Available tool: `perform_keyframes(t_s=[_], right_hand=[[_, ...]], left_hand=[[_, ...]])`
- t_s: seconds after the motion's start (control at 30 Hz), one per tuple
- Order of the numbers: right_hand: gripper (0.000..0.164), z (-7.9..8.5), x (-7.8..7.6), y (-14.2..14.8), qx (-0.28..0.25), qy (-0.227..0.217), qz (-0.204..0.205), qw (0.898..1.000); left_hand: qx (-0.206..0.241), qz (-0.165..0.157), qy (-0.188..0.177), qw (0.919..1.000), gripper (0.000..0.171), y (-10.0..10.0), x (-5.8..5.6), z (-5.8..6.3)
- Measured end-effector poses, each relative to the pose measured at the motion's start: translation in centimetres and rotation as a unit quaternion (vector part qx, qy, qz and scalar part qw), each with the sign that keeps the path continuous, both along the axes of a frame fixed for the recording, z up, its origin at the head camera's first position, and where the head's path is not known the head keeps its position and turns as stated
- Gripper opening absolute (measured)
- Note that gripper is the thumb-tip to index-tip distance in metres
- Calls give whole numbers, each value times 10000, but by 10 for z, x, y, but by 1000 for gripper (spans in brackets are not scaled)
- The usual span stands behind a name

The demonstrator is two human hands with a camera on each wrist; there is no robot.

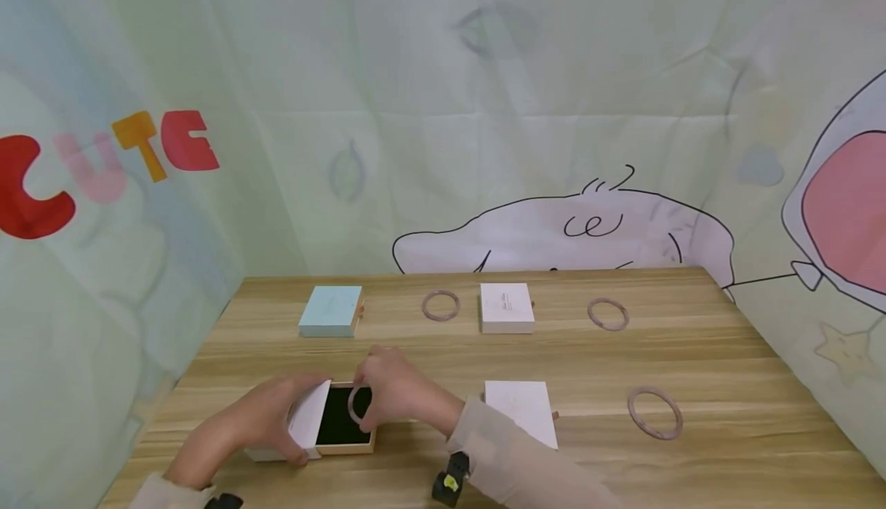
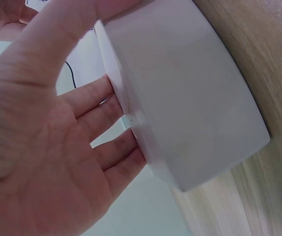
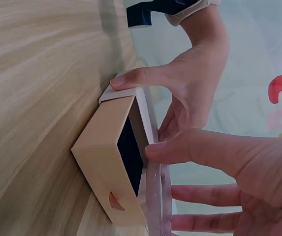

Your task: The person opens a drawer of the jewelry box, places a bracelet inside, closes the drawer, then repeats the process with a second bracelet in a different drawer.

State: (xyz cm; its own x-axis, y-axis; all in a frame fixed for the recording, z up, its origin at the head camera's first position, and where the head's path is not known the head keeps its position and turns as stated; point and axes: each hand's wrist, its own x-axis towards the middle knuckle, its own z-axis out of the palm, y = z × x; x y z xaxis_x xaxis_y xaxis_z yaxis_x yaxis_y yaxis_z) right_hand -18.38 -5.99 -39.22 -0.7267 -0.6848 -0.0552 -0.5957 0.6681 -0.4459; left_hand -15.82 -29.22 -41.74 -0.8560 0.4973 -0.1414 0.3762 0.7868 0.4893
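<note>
My left hand (image 1: 266,415) grips the white sleeve (image 2: 185,93) of a drawer-style box at the front left of the table. Its thumb lies along the near side, with the other fingers across the top and far side. The tan drawer (image 3: 104,169) is pulled partly out to the right, showing a black lining (image 1: 338,423). Between thumb and fingers, my right hand (image 1: 396,387) pinches a pale pinkish bangle (image 3: 153,201), tilted on edge over the drawer's opening. In the head view, the fingers partly hide this bangle.
A light blue box (image 1: 331,311) and a white box (image 1: 507,307) stand at the back, with a bangle (image 1: 425,306) between them and another bangle (image 1: 609,328) to the right. Nearer lies a white box (image 1: 519,400), partly behind my right sleeve, and a bangle (image 1: 663,437).
</note>
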Motion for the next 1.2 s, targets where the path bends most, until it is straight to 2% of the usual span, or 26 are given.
perform_keyframes(t_s=[0.47,0.83,1.2], right_hand=[[48,-3,1,-10,32,165,91,9998],[51,-4,4,-18,31,212,140,9997],[50,-7,5,-24,326,513,329,9976]], left_hand=[[61,-178,282,9994,102,-2,0,0],[67,-128,152,9998,102,-1,-1,0],[70,-198,254,9995,100,-1,0,0]])
